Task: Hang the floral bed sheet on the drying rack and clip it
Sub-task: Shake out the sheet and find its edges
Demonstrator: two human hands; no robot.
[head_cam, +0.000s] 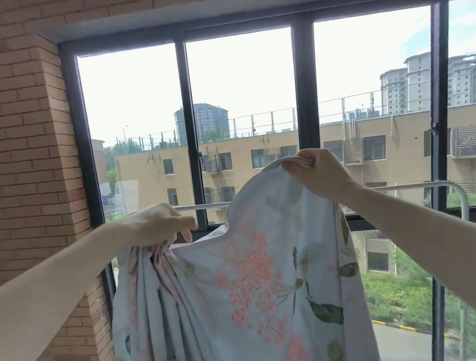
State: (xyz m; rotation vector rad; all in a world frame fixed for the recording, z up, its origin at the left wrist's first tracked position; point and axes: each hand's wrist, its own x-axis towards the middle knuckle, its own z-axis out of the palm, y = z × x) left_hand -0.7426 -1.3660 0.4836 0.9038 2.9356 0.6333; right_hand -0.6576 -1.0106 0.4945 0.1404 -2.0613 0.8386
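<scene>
Both hands carry the pale-blue cotton bed sheet with pink blossoms and green leaves (257,288), held up in front of the white metal drying rack rail (421,185). My left hand (151,226) bunches a gathered wad of cloth just under the rail, fingers curled round it, probably to control the slack. My right hand (315,173) pinches the top edge higher, above the rail, likely to lift it over. Its long axis hangs straight down.

Soft matt printed cloth sheet (255,294), smooth white metal rack (404,186), rough brick wall (17,142).
</scene>
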